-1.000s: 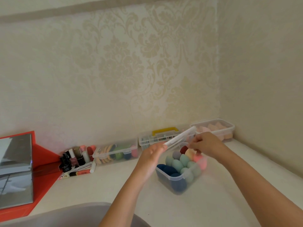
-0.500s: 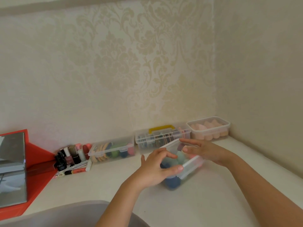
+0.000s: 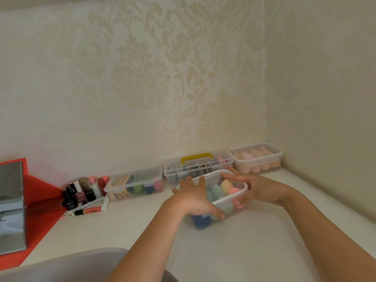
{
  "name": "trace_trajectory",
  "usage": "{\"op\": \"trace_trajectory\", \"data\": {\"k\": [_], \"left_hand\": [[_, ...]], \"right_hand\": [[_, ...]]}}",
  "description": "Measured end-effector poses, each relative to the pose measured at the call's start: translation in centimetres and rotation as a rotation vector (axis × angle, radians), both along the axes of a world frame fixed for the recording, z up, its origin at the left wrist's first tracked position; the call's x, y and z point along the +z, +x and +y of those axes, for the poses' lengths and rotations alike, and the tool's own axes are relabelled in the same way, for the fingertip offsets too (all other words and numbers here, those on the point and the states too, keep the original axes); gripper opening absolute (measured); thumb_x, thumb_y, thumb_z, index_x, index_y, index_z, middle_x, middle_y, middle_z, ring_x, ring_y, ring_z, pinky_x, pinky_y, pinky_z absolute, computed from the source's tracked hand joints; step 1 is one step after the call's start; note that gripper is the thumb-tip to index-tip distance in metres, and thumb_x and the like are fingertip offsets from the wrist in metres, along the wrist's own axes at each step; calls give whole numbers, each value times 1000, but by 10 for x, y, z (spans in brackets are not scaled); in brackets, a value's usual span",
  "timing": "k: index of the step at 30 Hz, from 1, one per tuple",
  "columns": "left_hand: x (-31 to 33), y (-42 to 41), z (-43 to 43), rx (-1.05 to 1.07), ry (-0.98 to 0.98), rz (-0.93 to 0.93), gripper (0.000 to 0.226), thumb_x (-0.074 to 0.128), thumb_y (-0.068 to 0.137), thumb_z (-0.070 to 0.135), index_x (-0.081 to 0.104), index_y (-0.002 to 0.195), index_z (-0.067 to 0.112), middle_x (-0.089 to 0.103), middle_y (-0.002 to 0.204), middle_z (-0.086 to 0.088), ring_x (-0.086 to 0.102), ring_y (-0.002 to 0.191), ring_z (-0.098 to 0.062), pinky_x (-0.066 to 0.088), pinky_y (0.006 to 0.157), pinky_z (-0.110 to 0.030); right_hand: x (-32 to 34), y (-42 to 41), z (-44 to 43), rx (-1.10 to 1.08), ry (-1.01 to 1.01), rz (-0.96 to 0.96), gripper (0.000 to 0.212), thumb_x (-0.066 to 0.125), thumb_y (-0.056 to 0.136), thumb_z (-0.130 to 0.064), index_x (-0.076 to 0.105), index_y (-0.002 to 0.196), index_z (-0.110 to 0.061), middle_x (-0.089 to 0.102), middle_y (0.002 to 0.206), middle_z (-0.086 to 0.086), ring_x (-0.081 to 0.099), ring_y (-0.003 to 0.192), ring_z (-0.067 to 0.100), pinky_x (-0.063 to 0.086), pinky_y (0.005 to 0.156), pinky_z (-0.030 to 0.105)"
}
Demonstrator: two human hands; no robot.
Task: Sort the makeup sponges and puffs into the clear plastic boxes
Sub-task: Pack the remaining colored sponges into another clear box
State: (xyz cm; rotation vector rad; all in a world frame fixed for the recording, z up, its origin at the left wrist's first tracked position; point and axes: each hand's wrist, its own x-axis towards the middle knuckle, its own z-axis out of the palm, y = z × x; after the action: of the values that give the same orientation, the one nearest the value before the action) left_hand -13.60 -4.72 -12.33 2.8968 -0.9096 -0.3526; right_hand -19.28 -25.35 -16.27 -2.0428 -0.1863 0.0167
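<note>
Four clear plastic boxes stand on a pale counter (image 3: 244, 251) in a wallpapered corner. At far left a mirror (image 3: 11, 206) leans in a red stand (image 3: 38, 192), with a cluster of nail polish bottles (image 3: 79, 193) beside it. Next, against the wall, comes a latched puff box (image 3: 135, 185) holding flat round puffs, then a yellow-handled box (image 3: 198, 164).

In front of that one, nearer the person, sits the sponge box (image 3: 224, 208), between both hands. Its long axis runs slantwise, from near-left to far-right. The left hand (image 3: 193, 197) lies over the near-left end, with its fingers straight and spread flat on top and its thumb along the near wall. The right hand (image 3: 258, 190) is clamped on the far-right end, with some fingers over the top rim and others under the side.

The box is packed with egg-shaped sponges (image 3: 216, 191) in mint, yellow, pink and dark blue, seen through the plastic. A clear lid (image 3: 236, 193) seems to rest on top, but whether it is seated all round cannot be told. The likely step is pressing it shut, and both hands are equally close.

Farthest right, in the corner, a closed peach sponge box (image 3: 257, 159) holds pale pink and peach sponges.
</note>
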Motion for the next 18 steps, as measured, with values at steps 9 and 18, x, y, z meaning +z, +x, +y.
{"op": "trace_trajectory", "data": {"k": [9,18], "left_hand": [[-4,-1,1,6,-39,-38,113,69,70,54,-4,151,24,-8,157,-17,-7,144,-37,7,113,-55],[-11,-4,10,-35,-186,-61,112,73,61,54,8,149,31,9,156,-3,4,144,-27,17,112,-47]], "right_hand": [[1,-6,8,-177,-183,-104,82,85,65,-14,49,135,-37,21,144,-33,27,133,-5,32,103,13],[-9,-39,-17,-362,-236,71,90,79,73,-37,24,144,-42,33,150,-10,43,130,10,36,102,19]]}}
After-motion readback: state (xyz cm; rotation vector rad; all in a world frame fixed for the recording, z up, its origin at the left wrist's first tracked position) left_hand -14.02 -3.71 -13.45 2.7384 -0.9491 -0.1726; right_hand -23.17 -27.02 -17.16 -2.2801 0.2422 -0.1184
